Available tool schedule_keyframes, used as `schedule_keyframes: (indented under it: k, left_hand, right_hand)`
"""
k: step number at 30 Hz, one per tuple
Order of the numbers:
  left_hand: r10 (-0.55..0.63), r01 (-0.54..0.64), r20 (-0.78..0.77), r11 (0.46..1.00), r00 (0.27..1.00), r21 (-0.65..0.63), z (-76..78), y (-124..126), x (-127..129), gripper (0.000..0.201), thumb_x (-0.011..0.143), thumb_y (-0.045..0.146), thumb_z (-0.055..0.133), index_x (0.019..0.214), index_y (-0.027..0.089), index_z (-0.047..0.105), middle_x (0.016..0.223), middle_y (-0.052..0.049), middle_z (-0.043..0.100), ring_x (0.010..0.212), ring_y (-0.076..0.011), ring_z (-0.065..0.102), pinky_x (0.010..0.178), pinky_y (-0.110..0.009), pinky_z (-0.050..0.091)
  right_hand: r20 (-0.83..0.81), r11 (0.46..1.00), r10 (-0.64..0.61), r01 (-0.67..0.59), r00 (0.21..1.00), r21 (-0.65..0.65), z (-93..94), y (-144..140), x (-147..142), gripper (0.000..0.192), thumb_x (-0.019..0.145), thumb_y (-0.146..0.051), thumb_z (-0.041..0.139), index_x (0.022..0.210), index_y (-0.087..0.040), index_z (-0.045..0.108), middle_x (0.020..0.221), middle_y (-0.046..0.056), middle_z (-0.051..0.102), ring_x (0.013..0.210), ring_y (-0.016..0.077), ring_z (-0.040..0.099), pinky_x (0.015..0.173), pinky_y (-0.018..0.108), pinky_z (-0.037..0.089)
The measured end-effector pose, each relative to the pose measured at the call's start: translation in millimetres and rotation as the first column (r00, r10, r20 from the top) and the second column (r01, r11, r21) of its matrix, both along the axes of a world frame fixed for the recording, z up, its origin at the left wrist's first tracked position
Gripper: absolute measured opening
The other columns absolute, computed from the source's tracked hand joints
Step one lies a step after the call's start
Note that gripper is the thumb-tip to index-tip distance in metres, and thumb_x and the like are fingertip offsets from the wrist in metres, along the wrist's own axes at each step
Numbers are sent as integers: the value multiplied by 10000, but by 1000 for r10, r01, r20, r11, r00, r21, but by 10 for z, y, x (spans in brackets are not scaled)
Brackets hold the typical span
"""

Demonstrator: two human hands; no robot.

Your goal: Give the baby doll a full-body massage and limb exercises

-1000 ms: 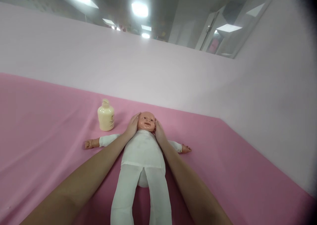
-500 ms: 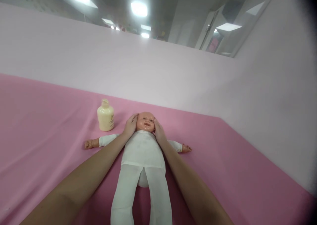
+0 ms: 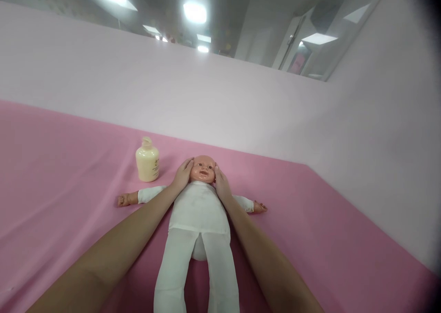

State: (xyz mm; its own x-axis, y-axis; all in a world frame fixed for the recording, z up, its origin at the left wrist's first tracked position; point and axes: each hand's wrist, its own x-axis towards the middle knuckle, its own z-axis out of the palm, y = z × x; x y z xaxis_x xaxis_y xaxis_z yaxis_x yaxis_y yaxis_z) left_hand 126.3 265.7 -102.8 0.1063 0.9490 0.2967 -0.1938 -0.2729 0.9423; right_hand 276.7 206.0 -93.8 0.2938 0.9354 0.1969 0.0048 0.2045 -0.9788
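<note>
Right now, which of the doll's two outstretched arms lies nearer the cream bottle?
The doll's arm on the left of the picture: its bare hand ends just below the cream bottle. The other arm stretches away past the right hand.

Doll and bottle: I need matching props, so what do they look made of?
Doll: head looks like glossy hard plastic or vinyl, with highlights; body seems soft white cloth, limp and wrinkled. Bottle: likely smooth cream plastic, opaque with a slight sheen.
</note>
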Motion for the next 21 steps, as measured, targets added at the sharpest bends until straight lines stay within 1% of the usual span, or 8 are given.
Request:
schedule_keyframes:
  k: [4,8,11,12,14,17,19,21]
  left_hand:
    - [45,-45,4,998,999,47,-17,3,2,406,932,452,469,1181,178,637,1312,-103,632,1248,-229,560,1116,-394,391]
    - [49,-48,-8,998,999,30,-46,43,8,360,926,398,456,1146,177,637,1225,-110,660,1163,-238,604,1066,-424,438]
    - [121,-120,-50,992,991,35,-53,38,-7,358,922,348,463,1217,186,588,1311,-125,596,1246,-250,540,1108,-455,382]
    - [150,-145,-70,987,986,74,-48,20,-17,377,926,346,468,1259,194,558,1368,-128,550,1281,-248,506,1122,-452,362]
    - [179,-150,-132,968,975,202,-29,-32,-35,430,932,370,483,1333,213,493,1446,-130,469,1310,-243,466,1126,-439,352]
    - [183,-65,-252,907,950,415,2,-109,-45,526,903,414,555,1377,220,438,1439,-139,463,1314,-261,448,1134,-446,334]
    - [190,-24,-299,875,935,483,7,-128,-37,580,871,423,607,1379,209,429,1419,-147,475,1337,-276,425,1154,-453,302]
    - [189,-12,-315,873,930,487,-4,-121,-24,578,882,426,589,1382,191,419,1419,-158,471,1348,-280,415,1157,-456,295]
  right_hand:
    - [-39,998,23,-25,999,-50,22,-24,2,586,875,-612,512,1310,-232,609,1328,46,648,1249,257,595,1078,450,478]
    - [-65,998,67,-67,996,-7,22,-2,-29,514,885,-562,518,1285,-258,622,1315,40,656,1218,259,616,1072,458,482]
    - [-79,997,72,-71,994,17,-18,51,-52,552,905,-594,451,1317,-256,594,1329,46,646,1252,252,593,1093,459,460]
    - [-67,999,46,-45,997,16,-32,63,-51,581,904,-612,438,1345,-257,571,1365,39,620,1298,245,556,1119,457,433]
    - [-8,1000,-26,26,1000,10,-50,64,-38,652,884,-641,458,1414,-264,499,1481,15,510,1409,223,433,1189,439,340]
    - [122,999,-38,36,992,20,-30,6,-15,758,854,-652,519,1492,-265,387,1590,-2,341,1490,196,284,1244,391,214]
    - [185,1000,2,-6,983,21,5,-45,-14,788,856,-652,523,1517,-266,337,1605,-5,310,1500,187,255,1250,376,186]
    - [213,1000,17,-20,977,11,35,-81,-22,803,861,-656,516,1529,-260,310,1609,-1,301,1501,186,251,1250,377,183]
